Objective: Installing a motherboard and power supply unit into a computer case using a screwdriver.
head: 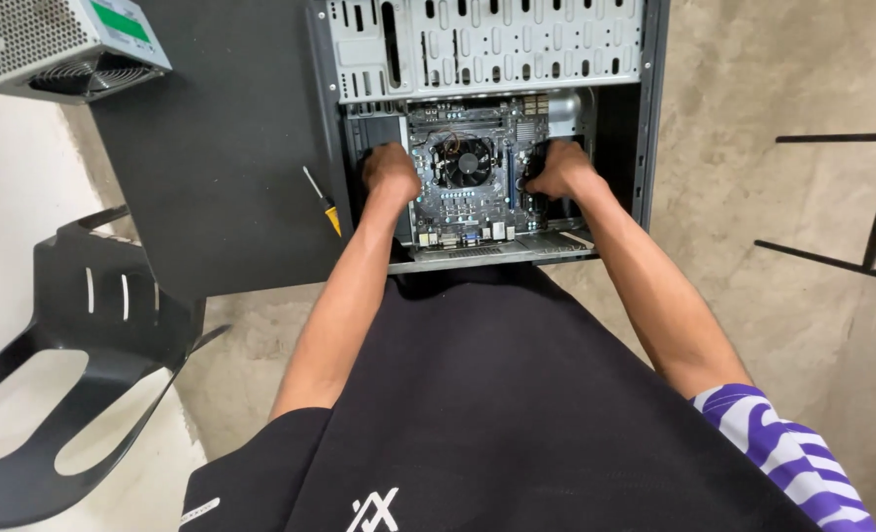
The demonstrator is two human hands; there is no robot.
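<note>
1. We have both hands inside the open computer case (645,118), which lies on its side on the floor. Our left hand (390,169) curls over the left edge of the motherboard (457,212), and our right hand (559,167) over its right edge; both grips look closed on the board, though the fingertips are hidden, so we cannot tell how firmly.
2. The board sits low in the case, below the drive cage (487,44). If it is tilted unevenly, we judge its rear ports could catch on the case wall and flex the board.
3. Our right fingers sit close to the slots beside the cooler fan (467,161); pressing there could bend small parts.
4. A slip of either grip could drop the board against the metal tray.
5. The yellow-handled screwdriver (323,204) lies on the dark side panel (221,148) just beside our left forearm; a nudge could roll it into the case.
</note>
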